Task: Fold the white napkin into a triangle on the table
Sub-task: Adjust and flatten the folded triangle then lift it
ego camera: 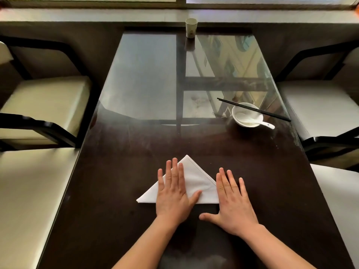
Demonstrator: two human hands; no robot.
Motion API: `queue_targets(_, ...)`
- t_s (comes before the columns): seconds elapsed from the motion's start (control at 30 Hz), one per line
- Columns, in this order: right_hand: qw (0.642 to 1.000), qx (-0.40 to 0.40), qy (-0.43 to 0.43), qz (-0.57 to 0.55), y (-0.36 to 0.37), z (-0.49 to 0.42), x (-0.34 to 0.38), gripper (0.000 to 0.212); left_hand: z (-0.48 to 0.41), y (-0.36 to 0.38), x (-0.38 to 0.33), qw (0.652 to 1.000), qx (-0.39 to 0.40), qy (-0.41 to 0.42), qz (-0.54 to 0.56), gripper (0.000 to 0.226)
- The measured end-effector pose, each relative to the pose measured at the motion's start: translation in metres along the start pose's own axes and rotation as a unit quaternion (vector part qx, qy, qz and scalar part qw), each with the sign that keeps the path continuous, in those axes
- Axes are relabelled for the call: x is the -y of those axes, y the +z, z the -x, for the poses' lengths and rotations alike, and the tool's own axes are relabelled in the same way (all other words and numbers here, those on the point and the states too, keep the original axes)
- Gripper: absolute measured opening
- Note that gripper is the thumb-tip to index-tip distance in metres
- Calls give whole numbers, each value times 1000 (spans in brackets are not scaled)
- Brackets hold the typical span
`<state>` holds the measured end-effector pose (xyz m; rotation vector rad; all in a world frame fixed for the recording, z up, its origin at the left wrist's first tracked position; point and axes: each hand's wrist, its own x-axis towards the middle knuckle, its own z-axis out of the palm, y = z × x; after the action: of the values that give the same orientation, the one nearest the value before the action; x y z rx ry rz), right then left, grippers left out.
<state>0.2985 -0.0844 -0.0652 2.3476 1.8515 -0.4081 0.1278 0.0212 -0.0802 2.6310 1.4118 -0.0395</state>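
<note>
The white napkin (196, 181) lies flat on the dark glass-topped table (120, 171) as a triangle, its apex pointing away from me and its long edge nearest me. My left hand (173, 193) rests palm down on the napkin's left half, fingers spread and straight. My right hand (233, 202) lies flat over the napkin's right corner, mostly on the table, thumb stretched out to the left below the napkin's edge. Neither hand grips anything.
A white bowl (246, 117) with a white spoon (268, 124) in it and black chopsticks (254, 109) across its rim stands at the right. A paper cup (191, 28) stands at the far end. Cream-cushioned chairs (44, 105) flank both sides.
</note>
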Motion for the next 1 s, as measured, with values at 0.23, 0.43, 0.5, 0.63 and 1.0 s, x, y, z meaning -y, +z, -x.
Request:
queue_targets(0.23, 1000, -4, 1, 1, 0, 0, 3, 134, 29, -2, 78, 991, -18, -134, -22, 92)
queue_targets(0.43, 1000, -11, 2, 9, 4, -1, 1, 134, 50, -2, 123, 975, -39, -217, 7, 93)
queue_targets(0.5, 1000, 2, 7, 13, 2, -2, 2, 134, 51, -3, 125, 976, -31, -216, 7, 92)
queue_targets(0.63, 998, 30, 10, 53, -14, 0, 4, 132, 51, -5, 125, 978, -4, -207, 2, 90)
queue_targets(1.0, 970, 13, -240, 35, -16, -50, 139, 111, 52, -8, 123, 980, -9, -200, -2, 89)
